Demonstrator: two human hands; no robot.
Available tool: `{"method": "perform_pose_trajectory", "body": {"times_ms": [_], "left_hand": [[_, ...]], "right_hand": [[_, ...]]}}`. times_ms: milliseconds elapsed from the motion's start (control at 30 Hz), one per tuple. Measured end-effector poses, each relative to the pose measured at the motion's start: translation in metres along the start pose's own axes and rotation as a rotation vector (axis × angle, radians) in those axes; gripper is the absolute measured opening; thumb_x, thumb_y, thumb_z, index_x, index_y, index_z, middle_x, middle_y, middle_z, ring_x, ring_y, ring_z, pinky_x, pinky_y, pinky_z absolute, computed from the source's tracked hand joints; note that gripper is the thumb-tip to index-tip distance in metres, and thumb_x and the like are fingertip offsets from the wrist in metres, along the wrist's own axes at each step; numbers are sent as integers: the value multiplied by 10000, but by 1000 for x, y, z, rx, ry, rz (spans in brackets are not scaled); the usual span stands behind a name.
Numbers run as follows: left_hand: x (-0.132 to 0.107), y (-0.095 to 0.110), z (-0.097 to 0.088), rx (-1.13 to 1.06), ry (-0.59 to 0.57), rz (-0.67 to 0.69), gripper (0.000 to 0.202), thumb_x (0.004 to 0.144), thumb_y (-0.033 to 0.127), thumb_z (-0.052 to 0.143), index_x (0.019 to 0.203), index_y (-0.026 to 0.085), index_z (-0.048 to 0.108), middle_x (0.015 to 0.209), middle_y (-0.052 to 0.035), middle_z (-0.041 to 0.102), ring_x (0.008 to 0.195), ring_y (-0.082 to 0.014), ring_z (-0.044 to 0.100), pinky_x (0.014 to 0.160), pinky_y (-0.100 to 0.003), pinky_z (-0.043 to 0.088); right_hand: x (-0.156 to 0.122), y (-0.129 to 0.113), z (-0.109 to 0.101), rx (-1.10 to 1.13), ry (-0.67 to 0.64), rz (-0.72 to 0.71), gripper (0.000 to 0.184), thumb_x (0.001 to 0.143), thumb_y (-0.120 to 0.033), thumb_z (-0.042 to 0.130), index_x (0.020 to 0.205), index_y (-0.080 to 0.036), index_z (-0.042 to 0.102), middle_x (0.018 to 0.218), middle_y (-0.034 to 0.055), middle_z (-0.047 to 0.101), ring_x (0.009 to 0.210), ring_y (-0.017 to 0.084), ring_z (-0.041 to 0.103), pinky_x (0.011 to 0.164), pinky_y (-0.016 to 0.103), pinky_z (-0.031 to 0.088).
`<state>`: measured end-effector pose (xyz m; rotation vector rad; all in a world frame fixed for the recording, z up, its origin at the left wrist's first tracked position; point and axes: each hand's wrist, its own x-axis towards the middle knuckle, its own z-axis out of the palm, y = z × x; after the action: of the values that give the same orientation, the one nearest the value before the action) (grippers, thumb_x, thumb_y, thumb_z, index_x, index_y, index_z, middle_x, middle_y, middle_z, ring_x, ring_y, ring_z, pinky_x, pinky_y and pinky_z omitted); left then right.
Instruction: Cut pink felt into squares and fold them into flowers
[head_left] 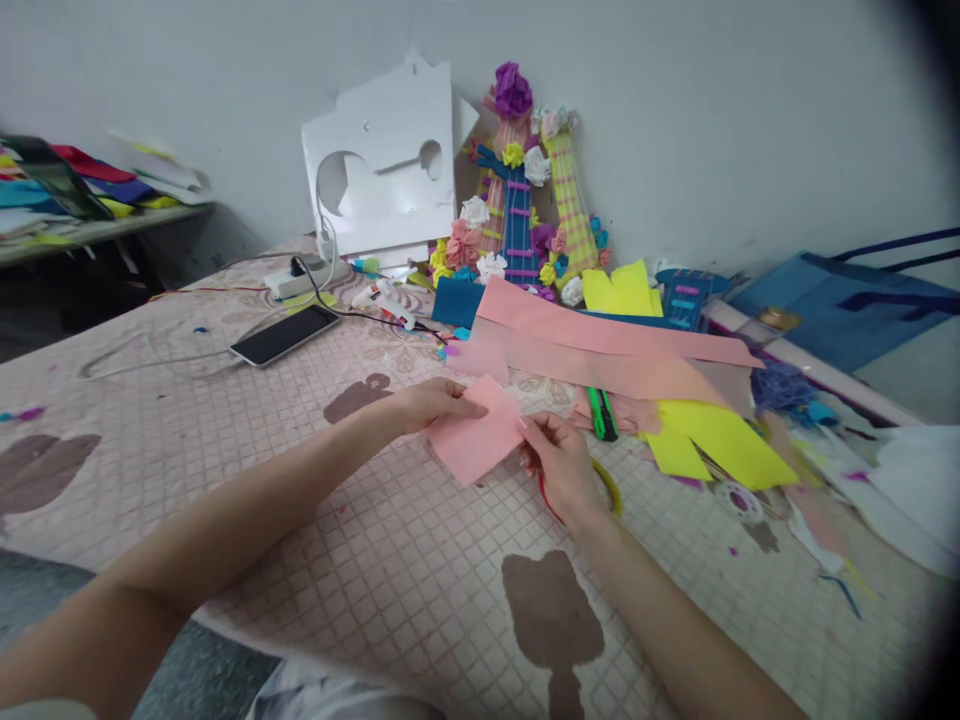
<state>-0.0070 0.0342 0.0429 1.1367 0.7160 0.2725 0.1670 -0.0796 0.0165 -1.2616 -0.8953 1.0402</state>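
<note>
A small square of pink crepe-like paper (472, 440) is held up between my two hands over the table. My left hand (431, 405) pinches its upper left edge, thumb on top. At the right edge, my right hand (564, 460) grips the paper between thumb and fingers. A yellow ring-shaped thing (609, 487) and a thin red curved edge show around my right hand; the hand covers the rest, so I cannot tell whether it touches them. Long pink paper strips (615, 335) lie just beyond, near a green utility knife (601, 413).
A phone (286, 335) on a cable, a power strip (304, 278) and a glue gun (394, 303) lie at the back left. Paper-flower decorations (517, 210) and white cut-out boards (390, 190) lean on the wall. Yellow paper (720, 440) and scraps lie right.
</note>
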Motion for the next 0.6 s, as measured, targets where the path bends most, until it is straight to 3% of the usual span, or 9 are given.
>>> {"method": "perform_pose_trajectory", "body": {"times_ms": [100, 267, 400, 467, 533, 600], "left_hand": [[5, 5, 0, 42, 30, 15, 357, 559, 296, 836, 803, 79, 691, 752, -89, 717, 619, -163, 646, 607, -264, 496], [5, 6, -5, 107, -41, 44, 336, 595, 310, 813, 825, 93, 702, 786, -91, 723, 637, -175, 657, 649, -292, 516], [1, 1, -6, 129, -7, 68, 351, 628, 348, 796, 840, 87, 697, 790, -97, 718, 610, -159, 647, 631, -279, 509], [-1, 1, -9, 140, 32, 58, 340, 625, 351, 798, 815, 88, 693, 753, -84, 714, 569, -143, 633, 617, -272, 506], [-2, 2, -13, 135, 54, 42, 327, 612, 338, 807, 795, 92, 691, 729, -75, 712, 549, -138, 627, 619, -273, 509], [-2, 4, -19, 121, 48, 15, 321, 603, 326, 811, 791, 95, 692, 729, -77, 715, 550, -145, 632, 629, -283, 514]], "right_hand": [[0, -5, -2, 23, -55, 35, 277, 728, -440, 673, 711, -191, 555, 546, -53, 520, 430, 77, 456, 383, 204, 336], [-3, -6, 2, 26, -123, 145, 294, 668, -407, 717, 690, -186, 523, 563, -55, 522, 428, 64, 426, 374, 193, 291], [-3, -9, 1, -86, -138, 92, 291, 734, -445, 648, 713, -196, 500, 577, -57, 506, 430, 74, 425, 394, 211, 307], [-2, -18, -9, -284, -210, -13, 274, 811, -467, 556, 770, -199, 515, 660, -33, 545, 465, 88, 464, 445, 236, 359], [-1, -28, -27, -618, -251, -165, 239, 841, -442, 530, 864, -205, 540, 754, -5, 584, 567, 119, 532, 533, 263, 398], [-3, -34, -49, -991, -172, -263, 238, 777, -426, 617, 837, -213, 526, 706, -11, 558, 643, 163, 550, 558, 274, 378]]}}
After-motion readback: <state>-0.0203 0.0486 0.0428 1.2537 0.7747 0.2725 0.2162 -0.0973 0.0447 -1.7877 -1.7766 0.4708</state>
